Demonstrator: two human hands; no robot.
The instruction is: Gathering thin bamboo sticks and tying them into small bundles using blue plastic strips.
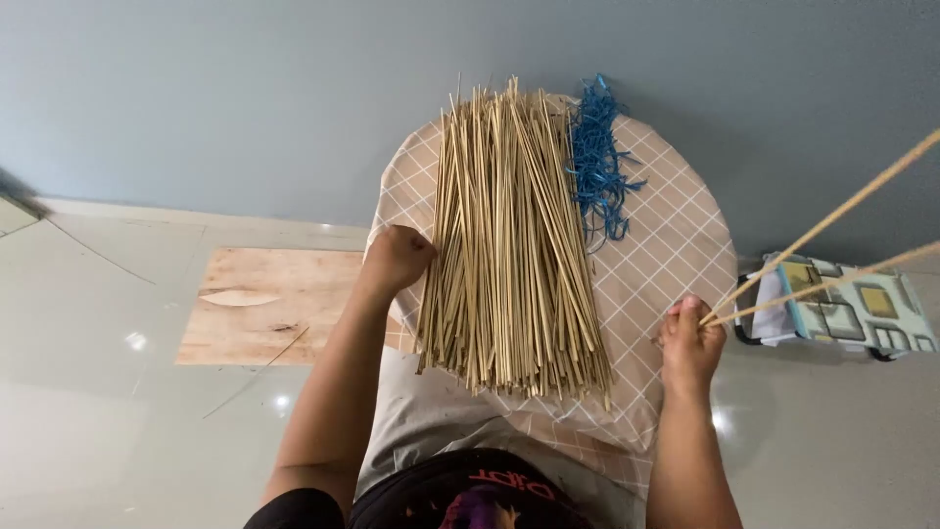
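Observation:
A thick pile of long thin bamboo sticks [509,245] lies on a round table covered with a beige checked cloth [676,245]. My left hand [397,257] rests closed against the pile's left edge. At the table's right edge, my right hand [690,338] grips two or three sticks [832,250] that slant up and away to the right. A bundle of blue plastic strips [597,167] lies beside the pile at the table's far side.
A wooden board [269,304] lies on the glossy pale floor to the left. A patterned box or bag [852,309] sits on the floor at the right. A grey wall stands behind the table.

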